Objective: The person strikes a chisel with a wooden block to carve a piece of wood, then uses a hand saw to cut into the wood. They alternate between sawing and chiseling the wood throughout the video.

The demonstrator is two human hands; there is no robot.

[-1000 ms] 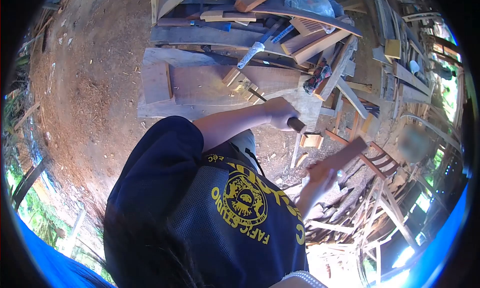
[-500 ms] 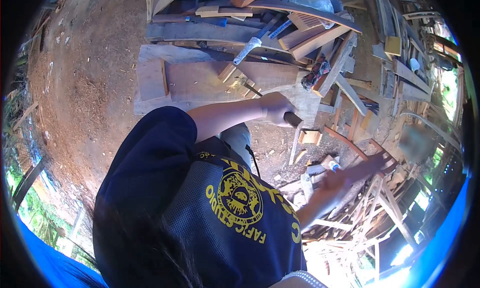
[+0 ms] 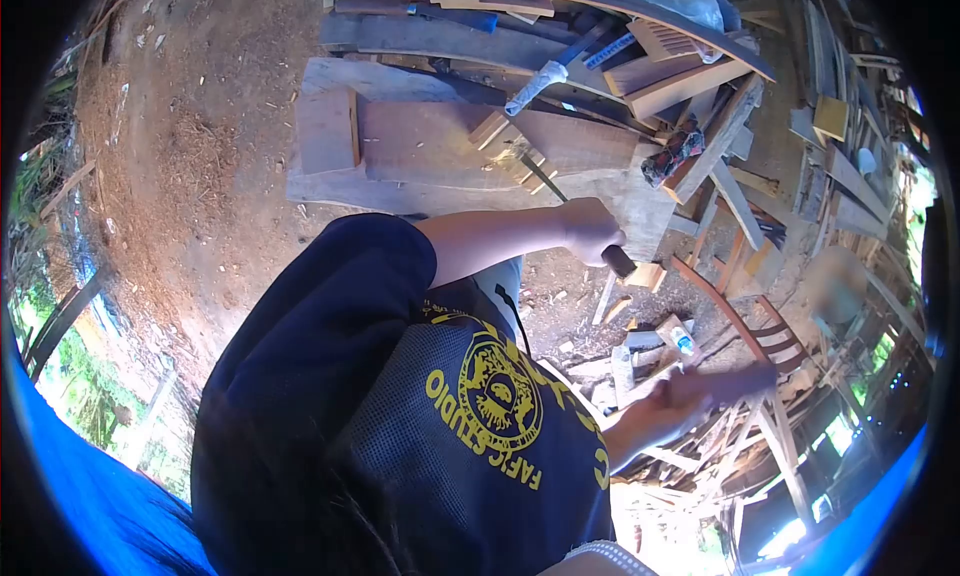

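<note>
My left hand (image 3: 592, 228) is closed around a chisel, its dark handle end (image 3: 620, 263) sticking out past the fist. The chisel's narrow blade (image 3: 547, 180) slants down to a small pale wood piece (image 3: 489, 131) that has shavings on it. That piece lies across a broad plank (image 3: 420, 136). Lower right, my right hand (image 3: 680, 396) grips a long dark wooden block (image 3: 740, 384), smeared by motion and apart from the chisel handle.
A saw-like tool with a wrapped handle (image 3: 537, 88) rests beyond the plank. Timber offcuts (image 3: 690, 86) pile up at the back, with a clear plastic bag (image 3: 675, 1) on top. A curved wooden chair-like frame (image 3: 735, 316) and a small bottle (image 3: 683, 339) lie to the right.
The view has shifted, so most things sit farther right. My right hand has swung the wooden block lower, away from the chisel handle. My left hand keeps its hold on the chisel.
</note>
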